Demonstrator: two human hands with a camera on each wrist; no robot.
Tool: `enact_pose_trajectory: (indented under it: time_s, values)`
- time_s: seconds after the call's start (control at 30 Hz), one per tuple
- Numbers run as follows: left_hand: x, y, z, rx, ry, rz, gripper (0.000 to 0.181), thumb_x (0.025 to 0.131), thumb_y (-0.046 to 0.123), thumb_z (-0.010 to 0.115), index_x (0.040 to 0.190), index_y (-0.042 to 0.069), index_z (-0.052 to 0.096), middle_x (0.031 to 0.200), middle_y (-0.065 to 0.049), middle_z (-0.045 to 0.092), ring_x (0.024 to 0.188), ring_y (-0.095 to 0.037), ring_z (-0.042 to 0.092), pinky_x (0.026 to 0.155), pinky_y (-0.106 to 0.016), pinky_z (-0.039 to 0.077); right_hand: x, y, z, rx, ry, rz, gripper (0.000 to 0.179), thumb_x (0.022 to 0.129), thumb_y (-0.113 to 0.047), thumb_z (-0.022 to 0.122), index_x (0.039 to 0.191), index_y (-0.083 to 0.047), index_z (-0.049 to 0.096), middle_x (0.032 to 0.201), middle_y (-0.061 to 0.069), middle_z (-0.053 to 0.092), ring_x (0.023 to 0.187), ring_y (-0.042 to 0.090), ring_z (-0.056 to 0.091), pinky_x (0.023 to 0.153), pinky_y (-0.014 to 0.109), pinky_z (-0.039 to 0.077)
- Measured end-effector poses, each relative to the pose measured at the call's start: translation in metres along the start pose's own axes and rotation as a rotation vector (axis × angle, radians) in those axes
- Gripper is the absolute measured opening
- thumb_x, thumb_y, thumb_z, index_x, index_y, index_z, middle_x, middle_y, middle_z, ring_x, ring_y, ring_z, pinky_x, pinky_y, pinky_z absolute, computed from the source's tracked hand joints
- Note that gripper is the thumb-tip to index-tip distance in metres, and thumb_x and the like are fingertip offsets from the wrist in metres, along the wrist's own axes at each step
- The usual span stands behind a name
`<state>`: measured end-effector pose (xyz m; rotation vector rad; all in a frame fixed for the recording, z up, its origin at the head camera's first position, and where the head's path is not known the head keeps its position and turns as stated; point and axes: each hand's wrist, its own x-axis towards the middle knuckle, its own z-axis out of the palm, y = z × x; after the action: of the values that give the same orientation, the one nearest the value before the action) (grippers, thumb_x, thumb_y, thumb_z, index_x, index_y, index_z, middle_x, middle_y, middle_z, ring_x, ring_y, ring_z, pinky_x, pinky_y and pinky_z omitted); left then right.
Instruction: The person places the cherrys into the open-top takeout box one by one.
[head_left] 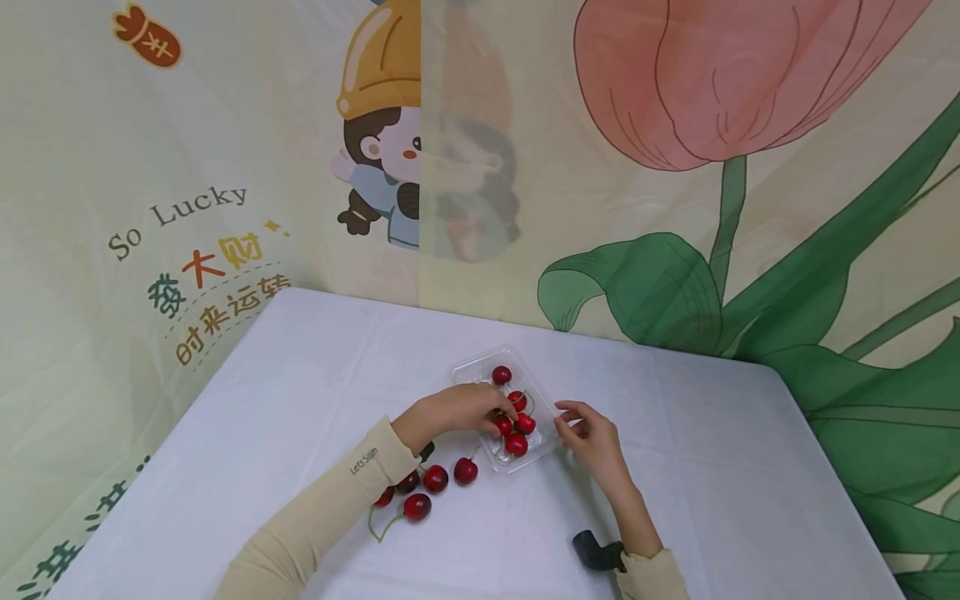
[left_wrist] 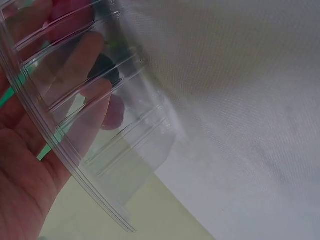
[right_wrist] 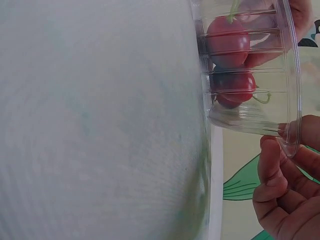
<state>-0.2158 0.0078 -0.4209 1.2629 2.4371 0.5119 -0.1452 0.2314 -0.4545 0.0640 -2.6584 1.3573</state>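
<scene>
A clear plastic container point(head_left: 545, 398) with several red cherries point(head_left: 516, 445) in it sits on the white table. My left hand point(head_left: 465, 405) reaches in over its left side, thumb and fingers around one cherry point(head_left: 503, 426). Through the transparent wall, the left wrist view shows the fingers of this hand point(left_wrist: 75, 75) bent among the cherries. My right hand point(head_left: 597, 442) pinches the container's right rim between thumb and fingers; in the right wrist view, its fingertips point(right_wrist: 270, 145) are at the container's corner.
Several dark red cherries point(head_left: 435, 478) lie on the table left of the container, some with green stems, partly hidden by the left sleeve point(head_left: 322, 508). A printed curtain point(head_left: 480, 275) hangs behind the table's back edge. A black wrist-worn device point(head_left: 596, 551) is at the right wrist.
</scene>
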Motion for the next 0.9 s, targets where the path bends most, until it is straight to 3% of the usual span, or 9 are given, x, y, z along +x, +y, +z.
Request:
enact_pose_trajectory:
  time_s: [0.33, 0.63, 0.8, 0.9]
  values:
    - [-0.005, 0.003, -0.001, 0.039, 0.023, 0.006, 0.031, 0.086, 0.015, 0.075, 0.116, 0.009, 0.071, 0.112, -0.001, 0.069, 0.096, -0.014, 0.061, 0.087, -0.02, 0.049, -0.002, 0.0, 0.0, -0.003, -0.011, 0.014, 0.024, 0.088, -0.001, 0.069, 0.111, 0.001, 0.067, 0.088, 0.013, 0.067, 0.06, 0.012, 0.056, 0.052, 0.019, 0.047]
    - [-0.021, -0.001, -0.01, -0.006, 0.102, 0.053, 0.028, 0.088, 0.013, 0.073, 0.115, 0.007, 0.071, 0.115, -0.004, 0.067, 0.102, -0.018, 0.063, 0.09, -0.023, 0.05, -0.003, -0.002, 0.001, -0.014, -0.015, 0.032, 0.024, 0.088, 0.0, 0.069, 0.112, 0.001, 0.066, 0.089, 0.013, 0.067, 0.061, 0.014, 0.056, 0.052, 0.019, 0.047]
    - [-0.03, -0.006, -0.013, 0.021, 0.155, 0.11, 0.026, 0.088, 0.014, 0.073, 0.112, 0.007, 0.071, 0.111, -0.004, 0.067, 0.099, -0.018, 0.064, 0.089, -0.022, 0.05, -0.003, -0.003, 0.001, -0.02, -0.013, 0.051, 0.025, 0.088, -0.002, 0.069, 0.112, 0.0, 0.067, 0.089, 0.012, 0.067, 0.061, 0.014, 0.056, 0.053, 0.02, 0.048]
    - [-0.037, -0.007, -0.015, 0.039, 0.177, 0.113, 0.023, 0.089, 0.015, 0.072, 0.11, 0.007, 0.071, 0.108, -0.004, 0.067, 0.097, -0.018, 0.063, 0.087, -0.023, 0.051, -0.003, -0.004, 0.001, -0.02, -0.014, 0.055, 0.024, 0.089, -0.003, 0.068, 0.113, 0.0, 0.067, 0.089, 0.012, 0.067, 0.062, 0.015, 0.057, 0.053, 0.02, 0.048]
